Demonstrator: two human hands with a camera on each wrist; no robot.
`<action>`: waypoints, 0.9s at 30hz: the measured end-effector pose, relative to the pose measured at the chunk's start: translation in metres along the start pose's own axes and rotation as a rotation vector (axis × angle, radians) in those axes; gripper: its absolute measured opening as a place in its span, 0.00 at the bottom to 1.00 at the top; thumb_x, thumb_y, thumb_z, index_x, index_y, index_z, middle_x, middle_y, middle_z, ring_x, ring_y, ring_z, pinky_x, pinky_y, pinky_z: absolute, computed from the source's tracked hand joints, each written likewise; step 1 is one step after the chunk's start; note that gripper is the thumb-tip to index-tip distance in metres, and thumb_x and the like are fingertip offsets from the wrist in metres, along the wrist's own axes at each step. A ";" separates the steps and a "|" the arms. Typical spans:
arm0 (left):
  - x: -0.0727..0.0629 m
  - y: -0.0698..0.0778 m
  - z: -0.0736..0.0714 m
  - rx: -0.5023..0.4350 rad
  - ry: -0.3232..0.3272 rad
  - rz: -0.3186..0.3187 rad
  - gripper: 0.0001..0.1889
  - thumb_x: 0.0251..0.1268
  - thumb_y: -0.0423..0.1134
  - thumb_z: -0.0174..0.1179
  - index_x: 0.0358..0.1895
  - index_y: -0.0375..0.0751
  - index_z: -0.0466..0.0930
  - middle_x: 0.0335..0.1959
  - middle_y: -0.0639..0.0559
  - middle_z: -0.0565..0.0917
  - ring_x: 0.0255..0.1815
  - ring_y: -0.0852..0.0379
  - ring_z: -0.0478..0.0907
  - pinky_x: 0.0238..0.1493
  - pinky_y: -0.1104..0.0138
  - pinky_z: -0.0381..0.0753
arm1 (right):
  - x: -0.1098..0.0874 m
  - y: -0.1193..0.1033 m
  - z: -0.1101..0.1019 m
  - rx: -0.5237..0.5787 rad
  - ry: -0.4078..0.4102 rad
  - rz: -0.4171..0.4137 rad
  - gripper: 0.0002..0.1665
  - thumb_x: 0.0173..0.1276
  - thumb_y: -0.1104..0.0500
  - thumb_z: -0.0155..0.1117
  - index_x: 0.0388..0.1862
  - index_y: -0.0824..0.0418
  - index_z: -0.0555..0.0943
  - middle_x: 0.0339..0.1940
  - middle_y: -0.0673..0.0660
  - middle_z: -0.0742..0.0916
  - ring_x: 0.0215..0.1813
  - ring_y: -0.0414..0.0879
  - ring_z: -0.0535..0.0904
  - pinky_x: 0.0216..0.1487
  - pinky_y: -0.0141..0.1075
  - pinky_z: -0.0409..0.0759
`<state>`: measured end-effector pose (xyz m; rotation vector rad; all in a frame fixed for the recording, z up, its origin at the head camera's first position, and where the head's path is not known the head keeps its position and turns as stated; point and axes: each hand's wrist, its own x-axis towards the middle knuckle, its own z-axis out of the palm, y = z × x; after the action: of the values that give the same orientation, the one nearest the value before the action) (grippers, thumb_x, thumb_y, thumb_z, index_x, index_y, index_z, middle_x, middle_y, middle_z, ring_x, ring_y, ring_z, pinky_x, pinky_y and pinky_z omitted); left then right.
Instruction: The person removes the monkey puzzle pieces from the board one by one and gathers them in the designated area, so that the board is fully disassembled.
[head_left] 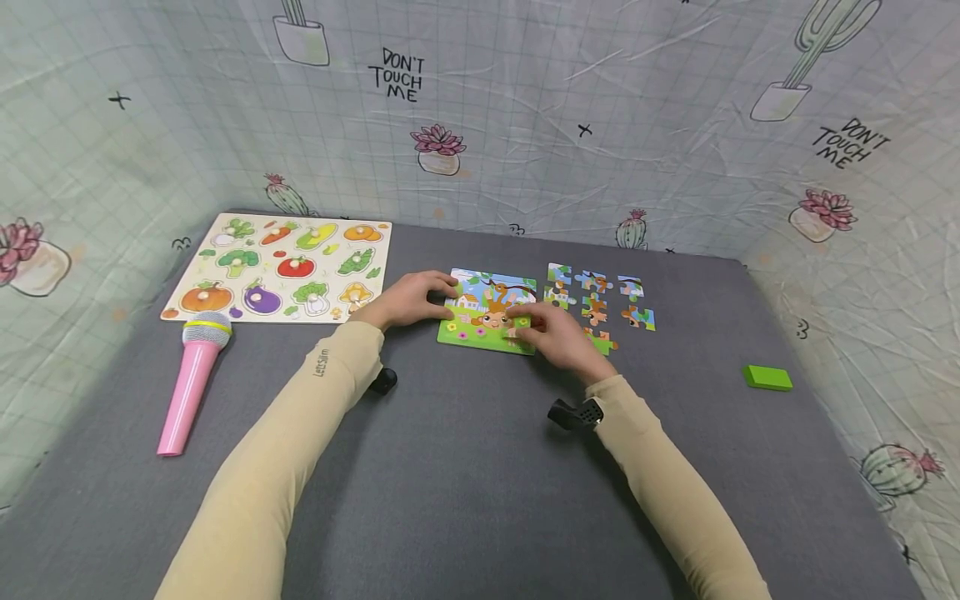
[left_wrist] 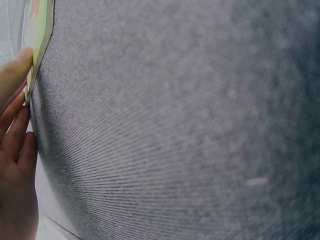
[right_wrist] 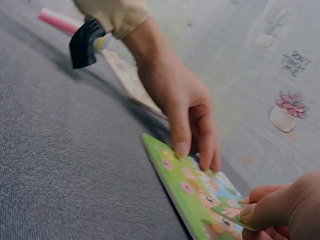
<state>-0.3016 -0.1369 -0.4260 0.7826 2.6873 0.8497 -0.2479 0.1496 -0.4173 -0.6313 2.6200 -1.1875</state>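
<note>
A picture puzzle board (head_left: 472,338) with a green lower part, a house and a monkey lies at the middle of the table. At its left edge my left hand (head_left: 411,298) grips the board, the thumb (left_wrist: 19,60) on its face and the fingers along its side. My right hand (head_left: 558,335) is over the board's right part, pinching a small jigsaw piece (right_wrist: 227,212) between thumb and fingers. The piece is tilted just above the monkey picture and partly covered by the thumb. Several loose jigsaw pieces (head_left: 595,311) lie right of the board, one partly behind my right hand.
A wooden vegetable board (head_left: 322,287) lies at the back left. A pink toy microphone (head_left: 191,383) rests just in front of it. Far to the right is a green block (head_left: 768,377). Printed cloth (head_left: 510,125) hangs behind and beside the grey table (head_left: 465,475).
</note>
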 end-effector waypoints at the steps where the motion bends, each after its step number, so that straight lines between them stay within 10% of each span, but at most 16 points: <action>1: 0.000 0.000 0.000 0.000 0.001 0.000 0.23 0.64 0.44 0.67 0.60 0.38 0.80 0.69 0.44 0.70 0.73 0.45 0.60 0.74 0.52 0.57 | -0.002 0.001 -0.002 0.028 0.004 0.026 0.19 0.71 0.62 0.61 0.60 0.59 0.80 0.58 0.57 0.81 0.47 0.51 0.78 0.43 0.45 0.77; 9: -0.001 0.001 0.000 -0.003 0.002 0.004 0.23 0.64 0.44 0.67 0.60 0.38 0.80 0.70 0.44 0.70 0.73 0.45 0.61 0.74 0.52 0.57 | -0.025 0.009 -0.020 0.127 0.093 0.145 0.19 0.70 0.54 0.65 0.58 0.57 0.81 0.57 0.53 0.81 0.43 0.51 0.76 0.39 0.43 0.76; 27: -0.002 0.002 -0.001 -0.017 0.005 0.007 0.23 0.63 0.43 0.67 0.59 0.37 0.80 0.69 0.43 0.70 0.73 0.45 0.61 0.74 0.51 0.57 | -0.071 0.055 -0.080 -0.100 0.176 0.252 0.19 0.73 0.56 0.62 0.59 0.59 0.80 0.60 0.60 0.80 0.47 0.55 0.76 0.42 0.45 0.75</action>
<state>-0.2997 -0.1370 -0.4239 0.7872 2.6798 0.8756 -0.2282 0.2679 -0.4054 -0.2099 2.8136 -1.0857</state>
